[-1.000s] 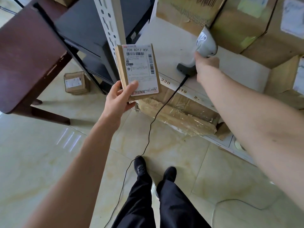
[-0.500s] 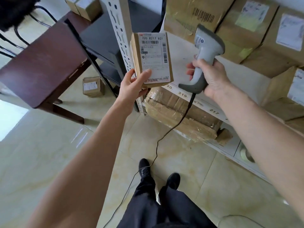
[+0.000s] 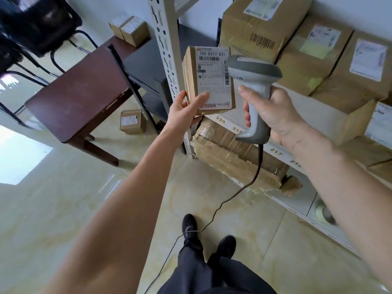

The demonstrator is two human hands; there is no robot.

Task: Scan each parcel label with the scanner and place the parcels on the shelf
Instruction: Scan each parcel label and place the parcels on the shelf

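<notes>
A small brown parcel [image 3: 209, 81] with a white label reading 700 R217 831 is held upright by my left hand [image 3: 185, 110], thumb across the label's lower edge. My right hand [image 3: 273, 115] grips the handle of a grey corded scanner [image 3: 254, 92], whose head sits just right of the parcel's label and overlaps its right edge. The white shelf [image 3: 282, 153], with numbers 220 to 217 along its front edge, lies behind both hands and carries several labelled brown parcels [image 3: 314, 60].
A large taped carton [image 3: 233, 160] lies on the floor under the shelf. The scanner cable [image 3: 233, 198] trails down past my feet [image 3: 188, 225]. A dark wooden table [image 3: 80, 96] stands left, a small parcel [image 3: 132, 122] beneath it, two more parcels [image 3: 131, 30] behind. A perforated shelf post [image 3: 167, 60] rises behind the held parcel.
My right hand has lifted the scanner off the shelf and brought it toward me, up beside the parcel's label. My left hand has raised the parcel, and the view has tilted upward.
</notes>
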